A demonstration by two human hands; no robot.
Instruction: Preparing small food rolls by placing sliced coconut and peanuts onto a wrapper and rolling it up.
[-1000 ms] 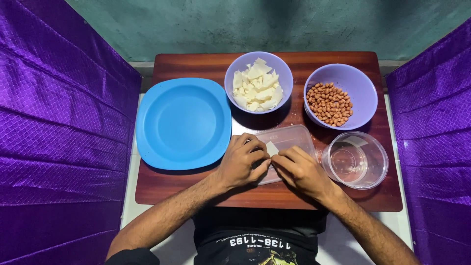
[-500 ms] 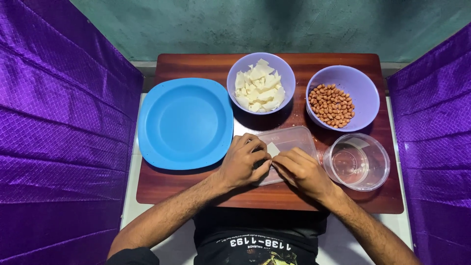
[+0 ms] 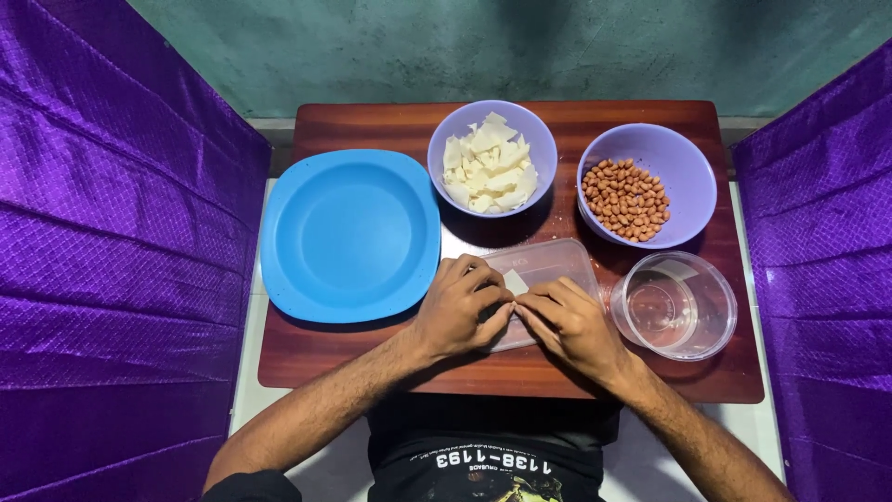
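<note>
Both hands work at the near middle of the table, over a clear flat lid. My left hand is curled, fingertips pinching a small pale piece against the lid. My right hand meets it from the right, fingers also closed on that piece or on something under it; I cannot tell which, the knuckles hide the contact.

Risks, as I judge them:
- The piece is small and thin. Uneven pinch from the two hands could tear it or flick it off the lid toward the near edge.
- The lid is light and loose. Pushing sideways could slide it right into the clear round container, which sits just beside it and near the table's right corner.
- The bowl of pale chips is just beyond my knuckles. A jerk away from me could bump it and spill chips.
- The plate overhangs the table's left edge a bit; a left forearm swing could tip it.

Count, left to right:
- 1 blue plate, nothing on it
- 1 lilac bowl of pale chips, too many to count
- 1 clear lid, 1 pale piece on it
- 1 lilac bowl of peanuts, heap, uncountable
- 1 clear round container, looks empty
- 2 purple fabric side walls, one each side
</note>
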